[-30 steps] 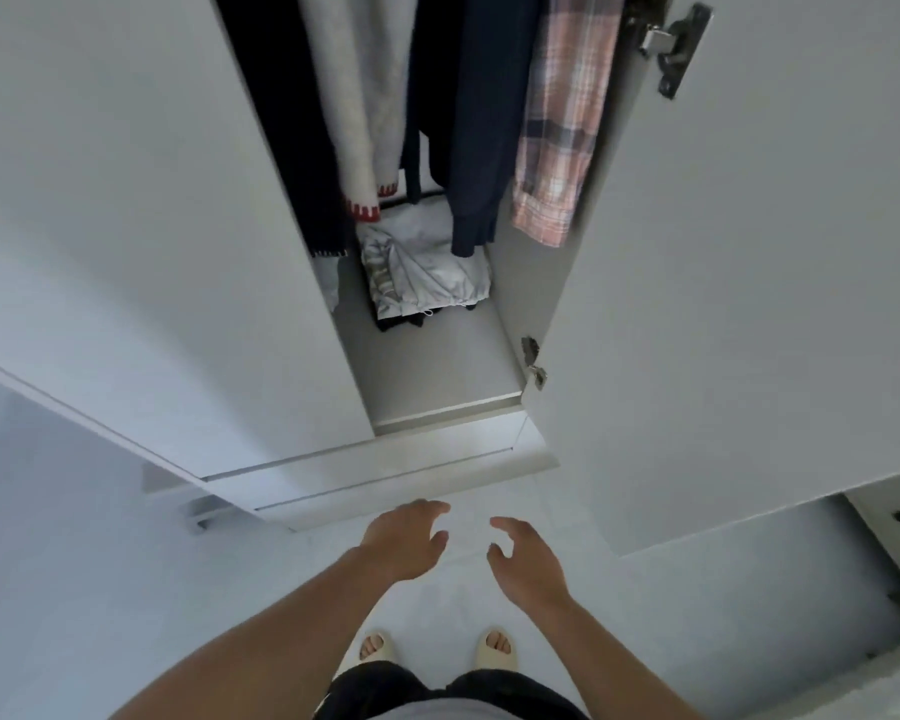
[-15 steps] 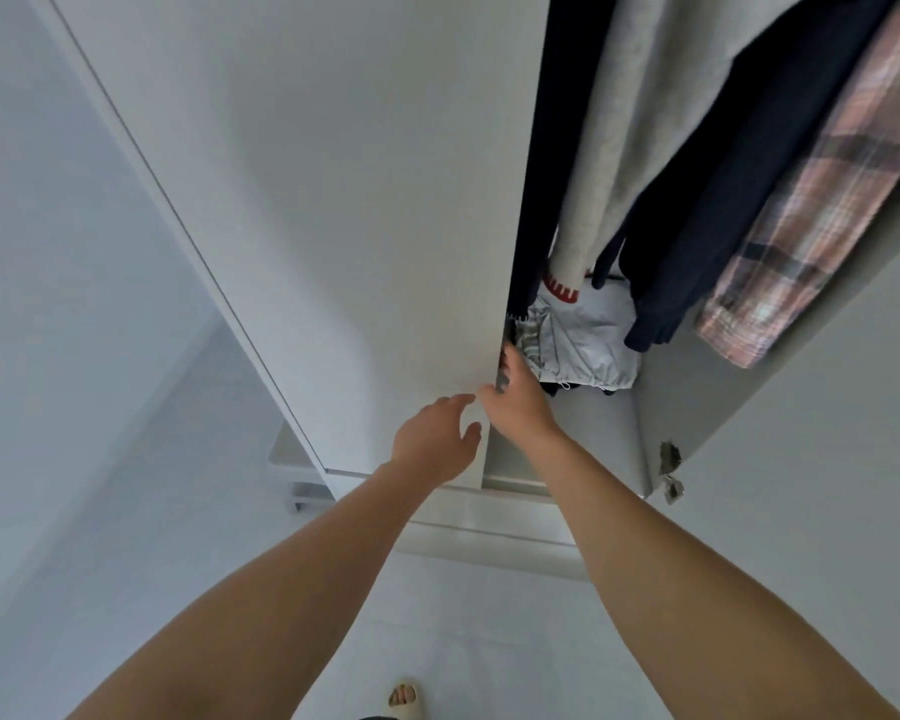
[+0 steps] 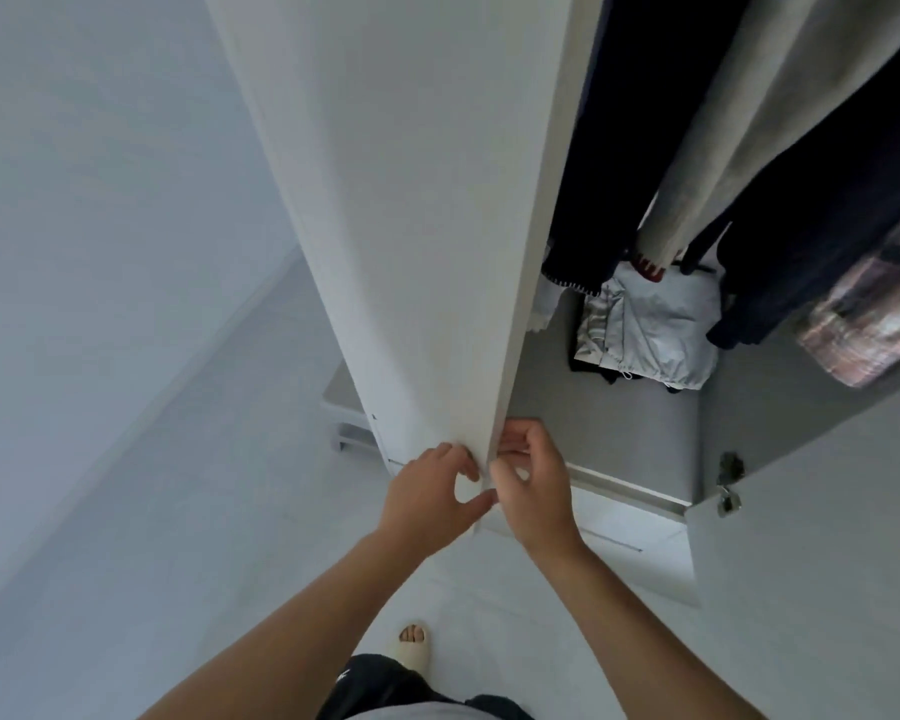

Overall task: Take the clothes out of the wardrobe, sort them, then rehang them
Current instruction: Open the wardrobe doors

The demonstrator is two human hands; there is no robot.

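Note:
Both hands are at the bottom corner of the white left wardrobe door (image 3: 417,210). My left hand (image 3: 430,498) touches its outer face with thumb and fingertips. My right hand (image 3: 533,483) grips the door's edge, fingers curled behind it. Inside the wardrobe hang a dark garment (image 3: 624,127), a pale grey knit with red-trimmed cuffs (image 3: 739,122), a navy garment (image 3: 822,236) and a pink plaid shirt (image 3: 874,314). A folded pale grey garment (image 3: 655,335) lies on the wardrobe floor (image 3: 609,423).
The right door (image 3: 827,511) stands open, with a metal hinge (image 3: 728,483) at its inner edge. White drawer fronts (image 3: 619,527) sit below the wardrobe floor. A white wall (image 3: 100,200) is on the left. My sandalled foot (image 3: 414,646) stands on the pale floor.
The left door has swung wider toward me. Both hands moved from its lower face to its bottom corner, and my right hand now grips the edge.

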